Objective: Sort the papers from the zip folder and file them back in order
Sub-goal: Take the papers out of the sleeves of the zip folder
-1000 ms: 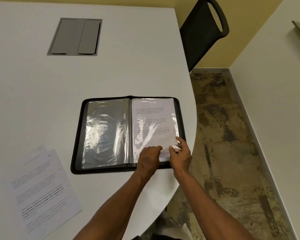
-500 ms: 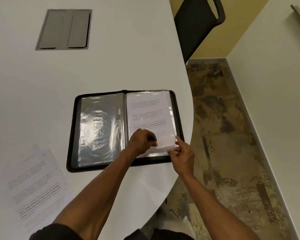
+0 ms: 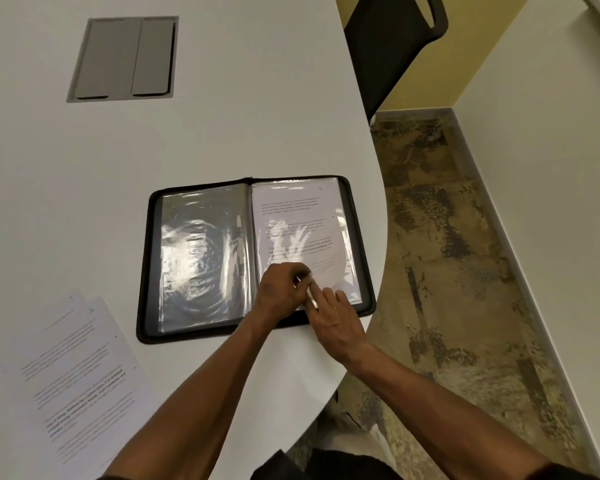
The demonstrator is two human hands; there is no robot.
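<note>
Papers (image 3: 77, 382) wait near the desk's left edge; the zip folder (image 3: 253, 254) lies open by its right edge. Left hand (image 3: 281, 292) pinches the sleeved page (image 3: 302, 237). Right hand (image 3: 333, 317), moved closer, presses with straight fingers. This page looks nearly filed.

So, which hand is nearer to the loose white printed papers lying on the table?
Left. The left hand rests on the open black zip folder, on the side toward the loose white printed papers; the right hand lies farther right.
</note>
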